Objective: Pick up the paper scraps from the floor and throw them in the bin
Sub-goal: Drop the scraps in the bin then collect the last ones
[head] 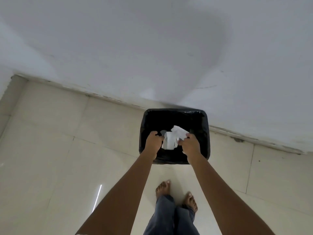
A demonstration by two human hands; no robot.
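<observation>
A black bin point(205, 133) lined with a black bag stands on the floor against the wall. Both my arms reach out over its mouth. My left hand point(153, 142) is curled above the bin's left side, its fingers closed beside white paper scraps point(171, 139). My right hand point(188, 144) is over the right side, its fingertips pinching a crumpled white piece point(178, 131). Whether the scraps between my hands are held or falling I cannot tell. The bin's bottom is dark and hidden.
Pale glossy floor tiles point(67, 150) spread to the left and right of the bin. A white wall point(152, 48) rises directly behind it. My bare feet point(163, 188) and jeans are just in front of the bin.
</observation>
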